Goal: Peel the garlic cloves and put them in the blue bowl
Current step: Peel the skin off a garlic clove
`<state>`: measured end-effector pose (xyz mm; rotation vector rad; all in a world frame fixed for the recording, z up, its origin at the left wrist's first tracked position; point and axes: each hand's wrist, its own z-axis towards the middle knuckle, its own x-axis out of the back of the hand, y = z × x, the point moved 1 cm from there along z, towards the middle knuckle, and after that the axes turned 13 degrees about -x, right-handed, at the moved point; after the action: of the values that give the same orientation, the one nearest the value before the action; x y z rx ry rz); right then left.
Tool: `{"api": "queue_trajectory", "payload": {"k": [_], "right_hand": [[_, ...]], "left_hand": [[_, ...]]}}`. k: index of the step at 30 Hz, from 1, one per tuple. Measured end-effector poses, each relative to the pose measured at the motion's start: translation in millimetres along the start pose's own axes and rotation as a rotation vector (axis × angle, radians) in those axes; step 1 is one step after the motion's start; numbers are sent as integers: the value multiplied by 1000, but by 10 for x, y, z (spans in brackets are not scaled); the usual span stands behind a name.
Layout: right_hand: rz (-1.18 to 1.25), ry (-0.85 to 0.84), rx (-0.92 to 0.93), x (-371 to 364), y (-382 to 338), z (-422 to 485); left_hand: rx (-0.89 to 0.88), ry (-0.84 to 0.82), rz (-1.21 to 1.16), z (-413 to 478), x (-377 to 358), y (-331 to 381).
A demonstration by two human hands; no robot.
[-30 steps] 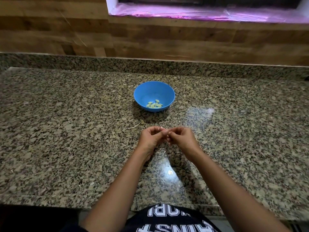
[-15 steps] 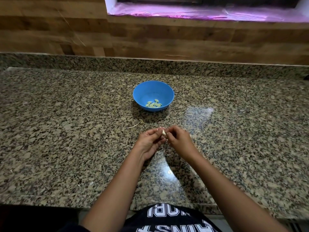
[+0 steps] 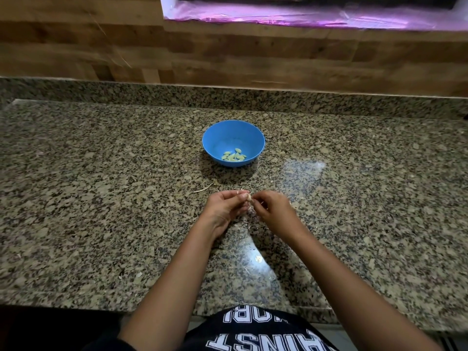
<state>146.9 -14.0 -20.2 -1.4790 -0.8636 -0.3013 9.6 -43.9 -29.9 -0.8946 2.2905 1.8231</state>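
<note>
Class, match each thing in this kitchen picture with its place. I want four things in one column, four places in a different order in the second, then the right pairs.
Things
1. blue bowl
2. peeled cloves
3. single clove
4. dry stalk scrap

Places
A. pinched at the fingertips of the left hand
B. loose on the granite counter, just left of the left hand
C. standing on the counter, nearer the wooden wall
D. on the bowl's bottom

Pairs: 1-C, 2-D, 3-A, 4-B
</note>
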Motion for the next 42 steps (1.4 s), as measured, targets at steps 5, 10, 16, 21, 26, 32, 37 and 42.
{"api": "queue_trajectory", "payload": {"k": [5,10,16,21,26,32,37,42], "right_hand": [[43,11,-5,2,-6,-11],[357,-63,-220,26,21,3],[496,-153,-323,81,42,51],[381,-94,-233,82,-46,5],[420,-66,-246,61,-21,7],[649,-106,-370,21,-28,-10],[849,-287,-497,23,-53,-8],[893,-282,-513,87,-68,-21]], "left_hand": [[35,-10,-16,-9,-8,-5],[58,-19,-68,-17,-20,5],[10,-11,-14,-17,4,-33],[-83,5,58,15,-32,-56],[-131,-51,113,-9,-47,-47],[-186,-93,152,-32,-68,-60],[-321,-129,471,-19,-31,-73],[-419,-149,577,-50,-81,-68]]}}
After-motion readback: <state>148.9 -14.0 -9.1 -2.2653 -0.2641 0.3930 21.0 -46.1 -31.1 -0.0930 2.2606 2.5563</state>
